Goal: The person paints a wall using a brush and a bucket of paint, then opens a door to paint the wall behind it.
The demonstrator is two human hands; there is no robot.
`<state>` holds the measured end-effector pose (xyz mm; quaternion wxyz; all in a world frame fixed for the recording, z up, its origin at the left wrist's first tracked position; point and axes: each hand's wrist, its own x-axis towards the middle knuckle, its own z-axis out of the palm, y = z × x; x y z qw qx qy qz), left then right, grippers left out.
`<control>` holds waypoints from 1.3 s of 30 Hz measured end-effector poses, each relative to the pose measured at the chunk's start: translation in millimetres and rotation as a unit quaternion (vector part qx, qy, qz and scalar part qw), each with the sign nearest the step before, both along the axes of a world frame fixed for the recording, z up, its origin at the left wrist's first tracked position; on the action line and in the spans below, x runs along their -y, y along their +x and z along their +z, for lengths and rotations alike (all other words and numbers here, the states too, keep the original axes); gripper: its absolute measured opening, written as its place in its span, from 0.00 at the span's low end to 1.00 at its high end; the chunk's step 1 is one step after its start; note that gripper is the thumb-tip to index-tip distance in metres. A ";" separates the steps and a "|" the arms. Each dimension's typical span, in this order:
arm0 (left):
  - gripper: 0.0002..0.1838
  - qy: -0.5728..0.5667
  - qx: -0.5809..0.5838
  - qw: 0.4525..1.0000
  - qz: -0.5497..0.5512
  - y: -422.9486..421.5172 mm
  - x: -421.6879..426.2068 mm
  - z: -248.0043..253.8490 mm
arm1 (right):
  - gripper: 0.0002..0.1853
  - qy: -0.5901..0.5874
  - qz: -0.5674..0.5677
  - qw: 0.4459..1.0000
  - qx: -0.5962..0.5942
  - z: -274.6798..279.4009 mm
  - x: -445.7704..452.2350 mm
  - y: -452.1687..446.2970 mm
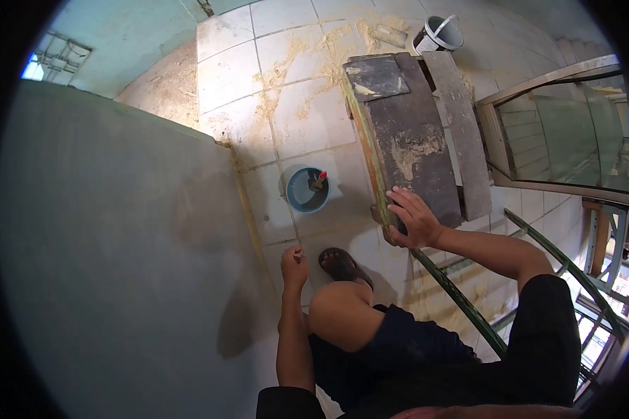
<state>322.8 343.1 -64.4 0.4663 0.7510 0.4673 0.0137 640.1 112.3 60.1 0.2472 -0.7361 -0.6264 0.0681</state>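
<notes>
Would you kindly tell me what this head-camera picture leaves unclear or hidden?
In the head view:
Whatever the left hand may hold: hidden by its curled grip.
Lower end of the red-topped tool in the blue basin: too small.
Near corner of the dark board: covered by the right hand.
Part of the green frame: behind the dark sleeve.

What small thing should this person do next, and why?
I'd probably move the left hand toward the red-tipped tool in the blue bucket: it stands on the floor just ahead of that curled hand, while the right hand is at the bench's edge, perhaps for balance. Whether the left hand holds anything is unclear.
</notes>
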 end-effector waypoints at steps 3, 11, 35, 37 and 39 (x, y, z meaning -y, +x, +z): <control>0.13 -0.045 -0.055 0.997 0.024 -0.1 15.2 22.0 | 0.25 0.001 0.000 1.000 -0.005 -5.1 0.1 2.0; 0.11 -0.032 -0.152 0.987 0.049 -45.8 60.6 99.0 | 0.22 -0.040 -0.010 0.997 0.058 25.5 -24.6 -3.6; 0.17 -0.185 -0.009 0.979 0.085 -103.0 127.7 398.8 | 0.27 -0.376 -0.461 0.778 -0.202 352.3 144.6 -159.9; 0.17 -0.188 0.019 0.978 0.091 -116.9 139.8 418.3 | 0.24 -0.361 -0.471 0.780 -0.199 362.1 153.0 -158.8; 0.17 -0.188 0.041 0.976 0.098 -128.6 146.3 428.2 | 0.20 -0.324 -0.507 0.769 -0.217 382.3 153.6 -161.9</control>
